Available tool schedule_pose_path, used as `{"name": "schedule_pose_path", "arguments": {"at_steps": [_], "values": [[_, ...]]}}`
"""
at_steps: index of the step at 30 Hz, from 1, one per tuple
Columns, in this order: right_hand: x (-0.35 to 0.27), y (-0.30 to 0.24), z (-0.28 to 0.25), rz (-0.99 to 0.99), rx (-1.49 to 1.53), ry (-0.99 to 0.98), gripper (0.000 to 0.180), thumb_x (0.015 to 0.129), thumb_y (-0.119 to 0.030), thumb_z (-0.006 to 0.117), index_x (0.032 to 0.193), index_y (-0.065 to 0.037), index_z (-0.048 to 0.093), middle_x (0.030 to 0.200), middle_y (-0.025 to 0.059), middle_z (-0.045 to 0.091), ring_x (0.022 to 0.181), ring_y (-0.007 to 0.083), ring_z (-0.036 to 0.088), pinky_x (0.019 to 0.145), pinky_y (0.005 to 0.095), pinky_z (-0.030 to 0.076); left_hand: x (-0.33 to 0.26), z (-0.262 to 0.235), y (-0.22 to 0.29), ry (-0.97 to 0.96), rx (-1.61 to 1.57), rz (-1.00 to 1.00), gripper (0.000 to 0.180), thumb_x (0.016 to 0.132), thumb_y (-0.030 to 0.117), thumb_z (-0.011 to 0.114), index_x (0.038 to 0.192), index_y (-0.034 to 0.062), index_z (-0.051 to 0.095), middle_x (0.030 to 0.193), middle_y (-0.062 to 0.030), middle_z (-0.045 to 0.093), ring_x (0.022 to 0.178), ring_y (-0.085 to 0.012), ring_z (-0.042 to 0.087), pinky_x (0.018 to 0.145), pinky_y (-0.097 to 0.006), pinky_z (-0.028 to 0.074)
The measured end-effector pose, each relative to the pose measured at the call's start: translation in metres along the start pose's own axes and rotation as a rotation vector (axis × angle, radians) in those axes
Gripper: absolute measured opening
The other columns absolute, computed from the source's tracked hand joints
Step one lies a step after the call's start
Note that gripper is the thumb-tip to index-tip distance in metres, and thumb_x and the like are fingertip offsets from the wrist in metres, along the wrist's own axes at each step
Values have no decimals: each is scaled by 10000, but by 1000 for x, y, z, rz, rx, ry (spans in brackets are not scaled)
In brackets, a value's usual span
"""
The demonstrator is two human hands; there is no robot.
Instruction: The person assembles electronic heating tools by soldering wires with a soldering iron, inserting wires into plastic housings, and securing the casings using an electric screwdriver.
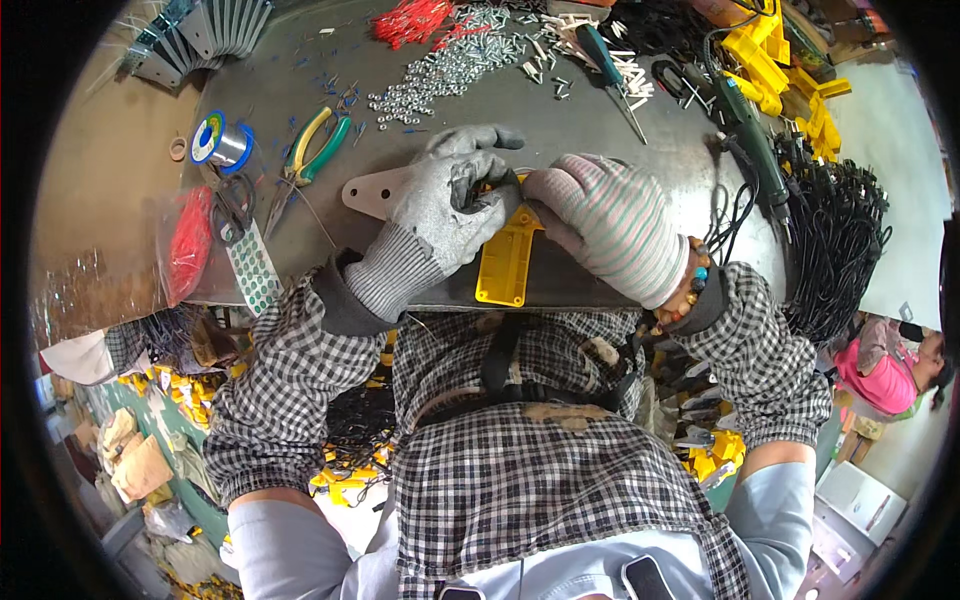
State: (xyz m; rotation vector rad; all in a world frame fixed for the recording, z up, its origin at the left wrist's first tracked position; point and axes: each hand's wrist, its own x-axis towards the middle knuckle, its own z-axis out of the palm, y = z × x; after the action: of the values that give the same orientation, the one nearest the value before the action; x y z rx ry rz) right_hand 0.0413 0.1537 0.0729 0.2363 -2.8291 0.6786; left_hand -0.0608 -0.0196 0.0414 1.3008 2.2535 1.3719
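A yellow plastic housing [508,262], an open shallow shell with screw holes, lies at the table's near edge, its far end between my hands. My left hand [445,195], in a grey work glove, is closed with thumb and fingers curled round that far end. My right hand [610,220], in a striped knit glove, is closed in a pinch against the housing's upper right corner; whatever small part sits in its fingertips is hidden. A pale metal plate with holes [372,194] lies partly under my left hand.
Left are green-handled pliers [325,140], a solder spool [222,145], scissors [234,208] and a bag of red pieces [188,245]. Loose nuts and screws [430,85] and a screwdriver [605,65] lie beyond. Right are a power screwdriver [750,140], black cables [835,230] and yellow housings [765,60].
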Motion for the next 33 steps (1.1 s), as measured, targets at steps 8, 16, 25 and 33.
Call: {"name": "schedule_pose_path", "arguments": {"at_steps": [8, 16, 25, 33], "values": [[6, 5, 0, 352, 565, -86, 142, 848, -211, 628, 854, -80, 681, 722, 89, 649, 629, 289, 628, 561, 364, 491, 8, -2, 20, 137, 405, 277, 188, 720, 50, 605, 900, 29, 653, 1096, -41, 603, 1085, -225, 507, 996, -376, 373], [8, 11, 1, 311, 607, -127, 211, 849, -185, 620, 928, 10, 636, 801, 166, 661, 745, 351, 648, 656, 397, 502, 6, -7, 4, -186, -678, -219, 316, 879, -36, 524, 1193, -2, 534, 1001, -20, 558, 879, -73, 571, 757, -187, 482], [8, 13, -7, -212, -261, -13, 146, 786, -190, 630, 866, -88, 564, 811, 62, 570, 750, 265, 628, 603, 366, 520, -47, -70, 11, -74, 410, 420, 393, 759, 151, 714, 1113, 71, 563, 1217, -133, 552, 1149, -327, 522, 1001, -475, 397], [18, 30, -14, -114, -12, -189, 223, 812, -250, 661, 902, -53, 607, 883, 140, 627, 827, 329, 647, 655, 398, 532, -106, -59, -20, -203, 596, 394, 305, 619, 124, 721, 901, 104, 607, 1034, -60, 635, 1029, -282, 584, 901, -458, 469]]}}
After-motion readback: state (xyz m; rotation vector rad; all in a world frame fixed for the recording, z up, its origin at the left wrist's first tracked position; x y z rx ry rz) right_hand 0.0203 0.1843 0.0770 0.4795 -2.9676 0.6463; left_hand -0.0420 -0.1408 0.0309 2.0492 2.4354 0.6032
